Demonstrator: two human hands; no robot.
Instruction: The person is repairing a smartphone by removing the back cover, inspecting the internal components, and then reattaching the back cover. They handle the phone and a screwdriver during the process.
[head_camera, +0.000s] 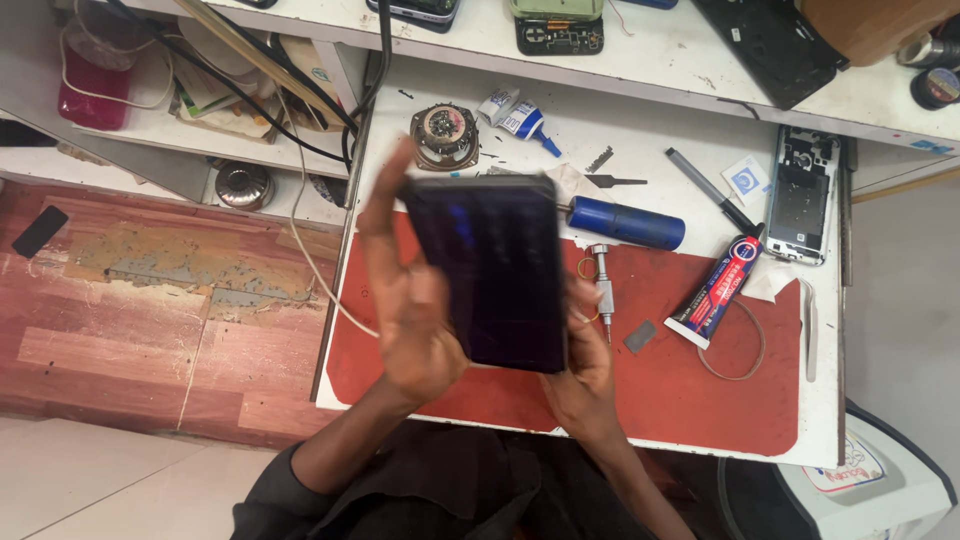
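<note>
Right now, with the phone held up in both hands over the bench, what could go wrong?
1. The dark phone is held above the red mat by the left hand and right hand; a slip could drop it onto the small screwdriver beneath.
2. The glue tube lies close by; an elbow might knock it.

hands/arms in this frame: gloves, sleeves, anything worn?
No gloves: the left hand and right hand are bare. Forearms are uncovered, and a dark fabric sleeve sits pushed up near the left elbow. Rings or a watch cannot be made out; the frame is blurred.
</note>
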